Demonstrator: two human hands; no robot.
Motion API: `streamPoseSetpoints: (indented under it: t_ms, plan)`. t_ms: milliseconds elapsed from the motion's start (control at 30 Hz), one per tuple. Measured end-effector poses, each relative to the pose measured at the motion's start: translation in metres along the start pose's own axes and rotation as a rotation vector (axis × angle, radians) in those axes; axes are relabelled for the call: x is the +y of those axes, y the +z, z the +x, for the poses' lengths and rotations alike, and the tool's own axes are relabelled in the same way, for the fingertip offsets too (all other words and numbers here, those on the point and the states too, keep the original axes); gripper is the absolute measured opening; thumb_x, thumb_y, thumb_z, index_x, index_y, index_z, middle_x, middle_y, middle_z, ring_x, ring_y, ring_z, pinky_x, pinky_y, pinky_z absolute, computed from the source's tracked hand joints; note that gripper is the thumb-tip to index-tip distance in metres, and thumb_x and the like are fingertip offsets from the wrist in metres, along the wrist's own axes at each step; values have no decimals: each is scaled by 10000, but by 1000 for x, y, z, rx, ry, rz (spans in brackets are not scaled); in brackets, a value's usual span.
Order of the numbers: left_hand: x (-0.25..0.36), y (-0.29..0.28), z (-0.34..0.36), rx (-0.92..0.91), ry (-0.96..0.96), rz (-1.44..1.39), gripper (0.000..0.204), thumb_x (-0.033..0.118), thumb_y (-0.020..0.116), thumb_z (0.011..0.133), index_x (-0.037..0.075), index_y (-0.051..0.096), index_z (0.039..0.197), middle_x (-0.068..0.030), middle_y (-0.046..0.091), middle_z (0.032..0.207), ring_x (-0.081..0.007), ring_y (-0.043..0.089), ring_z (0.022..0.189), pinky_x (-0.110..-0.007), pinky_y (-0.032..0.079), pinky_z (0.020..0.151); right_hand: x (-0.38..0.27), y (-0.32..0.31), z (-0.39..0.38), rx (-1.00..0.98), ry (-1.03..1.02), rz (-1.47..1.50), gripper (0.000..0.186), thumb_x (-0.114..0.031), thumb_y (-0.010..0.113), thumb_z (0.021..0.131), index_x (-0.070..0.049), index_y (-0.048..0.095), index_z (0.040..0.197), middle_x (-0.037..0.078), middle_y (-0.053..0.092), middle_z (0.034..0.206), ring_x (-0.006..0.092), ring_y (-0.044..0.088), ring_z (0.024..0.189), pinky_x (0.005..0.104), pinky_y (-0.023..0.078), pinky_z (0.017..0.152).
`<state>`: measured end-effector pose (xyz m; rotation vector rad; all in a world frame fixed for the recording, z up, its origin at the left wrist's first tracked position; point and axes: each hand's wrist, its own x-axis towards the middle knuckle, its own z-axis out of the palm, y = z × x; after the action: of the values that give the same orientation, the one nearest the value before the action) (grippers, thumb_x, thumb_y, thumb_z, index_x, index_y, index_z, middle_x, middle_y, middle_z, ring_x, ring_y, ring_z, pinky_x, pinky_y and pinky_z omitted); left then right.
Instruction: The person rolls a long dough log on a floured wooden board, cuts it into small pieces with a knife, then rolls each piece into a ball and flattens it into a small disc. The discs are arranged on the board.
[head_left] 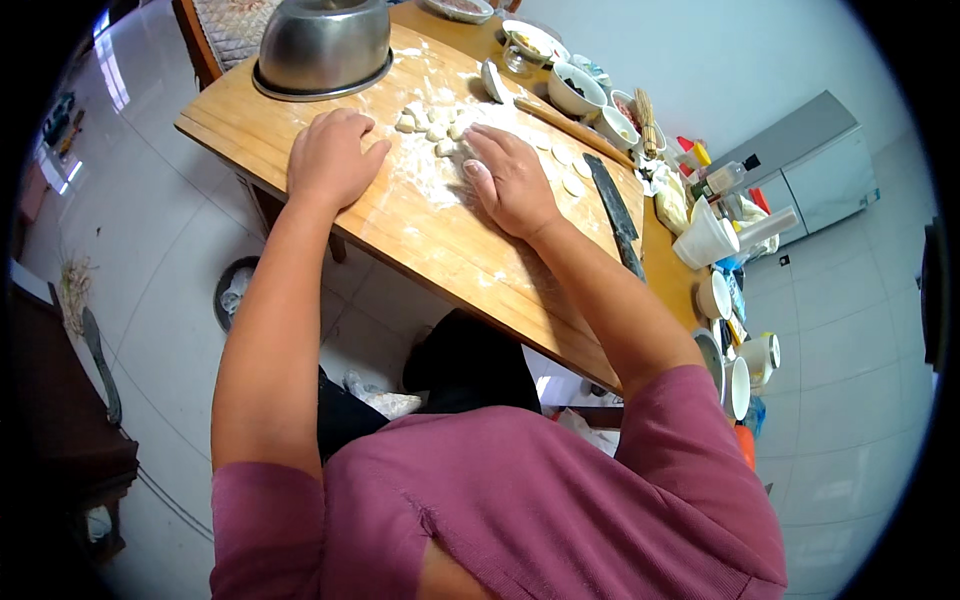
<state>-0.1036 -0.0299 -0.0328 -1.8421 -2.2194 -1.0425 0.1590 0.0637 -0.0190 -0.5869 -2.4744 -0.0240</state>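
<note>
A person in a plum-coloured, short-sleeved top [520, 500] leans over a pale wooden board [480, 270] dusted with white flour [440, 185], where a loose cluster of small, off-white dough pieces [436, 132] lies between two bare hands. The left hand [335, 157], loosely cupped and gripping nothing that I can see from here, rests near the board's front edge, left of the cluster; the right hand [512, 182] lies spread and relaxed, its fingertips by the nearest pieces — whether its palm covers another, I cannot tell. Just past the right hand are several thin, round, pale dough discs [573, 186], with a long, black-bladed knife [610, 195] beside them and a slim, brown wooden rolling pin [575, 131] along the far side. At the board's left end sits a shiny steel bowl [335, 45], rim down. The step in hand looks like flouring and flattening the pieces, and to this onlooker it calls for a light touch: turn each one in the loose flour until it is coated all round, part it from its neighbours against sticking, then press evenly with a flat palm for a true round — discs never overlapping, right forearm clear of the knife
</note>
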Motion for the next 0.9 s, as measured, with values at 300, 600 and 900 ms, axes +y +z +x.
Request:
streamPoseSetpoints:
  t_ms: [300,600,900]
  plan:
    - [1,0,2,-1,8,-3,393,352,723,943,30,754,1168,-126,721,1271,-328,631,1241,-456,494,1061,34,8,4,23,284,214,561,-389,509,1105,18,542,1490,230,595,1483,362,530,1412,458,378,1202]
    - [1,3,2,2,-22,-6,384,342,727,947,41,764,1182,-121,719,1296,-322,626,1262,-451,490,1070,15,-21,7,5,325,572,587,-391,400,1143,-7,453,1583,227,512,1582,340,462,1493,455,339,1257]
    - [0,0,0,27,17,-11,366,328,738,933,34,757,1149,-141,721,1245,-337,644,1207,-456,509,1037,-12,4,-7,-190,124,187,606,-421,437,1108,-41,482,1577,243,469,1626,413,381,1548,480,260,1286]
